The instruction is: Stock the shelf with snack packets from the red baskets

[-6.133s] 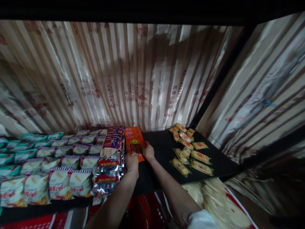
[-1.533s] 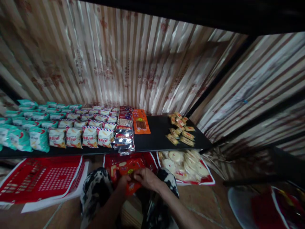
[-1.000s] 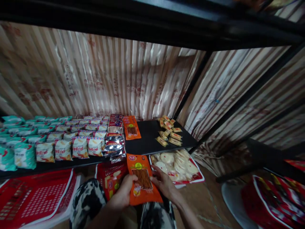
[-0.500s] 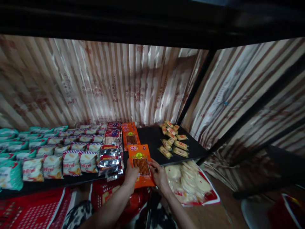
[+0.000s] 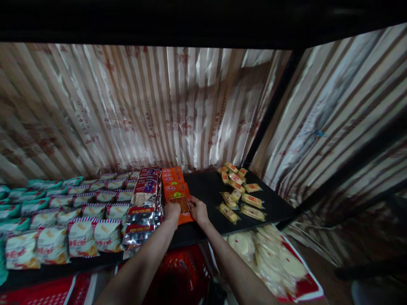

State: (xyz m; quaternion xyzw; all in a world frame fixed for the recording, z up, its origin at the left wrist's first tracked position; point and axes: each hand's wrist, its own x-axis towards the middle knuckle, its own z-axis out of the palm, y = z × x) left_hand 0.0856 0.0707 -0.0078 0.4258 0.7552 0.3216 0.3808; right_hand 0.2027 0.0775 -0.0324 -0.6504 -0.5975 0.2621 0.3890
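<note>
An orange snack packet (image 5: 178, 192), its clear window showing brown sticks, lies on the black shelf (image 5: 203, 186), overlapping the front of a row of like orange packets (image 5: 171, 173). My left hand (image 5: 173, 212) has its fingers closed at the packet's lower left. On the other side, my right hand (image 5: 197, 209) pinches the right edge. Just left of the orange row is an overlapping row of dark red and silver packets (image 5: 144, 199).
White snack bags (image 5: 81, 239) and green bags (image 5: 19, 207) fill the shelf's left. Small yellow wrapped snacks (image 5: 235, 182) lie loose at right. Below are a red basket (image 5: 187, 271) and clear-bagged pale rounds (image 5: 270, 254). A black post (image 5: 273, 106) rises at the back right corner.
Both hands have moved forward and left with the orange packet, from in front of the shelf edge onto the orange row. The view has shifted slightly.
</note>
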